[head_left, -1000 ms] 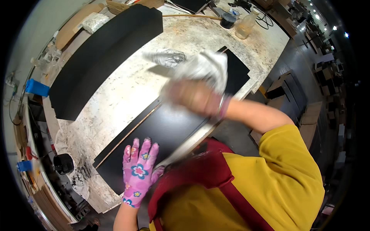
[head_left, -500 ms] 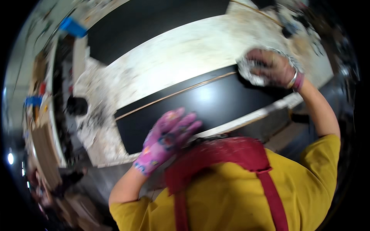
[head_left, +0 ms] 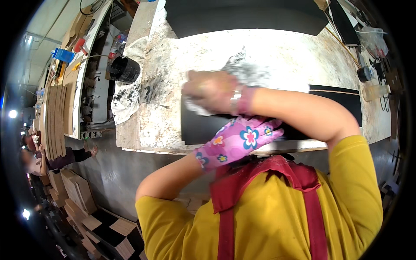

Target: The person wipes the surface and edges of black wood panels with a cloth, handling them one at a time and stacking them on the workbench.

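My right hand [head_left: 211, 89] is bare and closed on a crumpled white-grey rag [head_left: 245, 71], pressing it onto the left end of a long black panel [head_left: 342, 100] that lies on the stained workbench [head_left: 277, 52]. My left hand [head_left: 238, 141], in a pink flowered glove, rests flat with fingers spread on the near edge of the same panel, just under my right forearm. Much of the panel is hidden by my arms.
A second large black panel [head_left: 242, 15] lies at the far side of the bench. A black pot [head_left: 125, 69] stands at the bench's left end on a smeared cloth. Bottles and cables sit at the right edge. Wood boards [head_left: 54, 117] are stacked on the left; tiles lie on the floor.
My right hand with the rag has swept from the panel's right end to its left end. The gloved left hand has stayed pressed on the panel's near edge.
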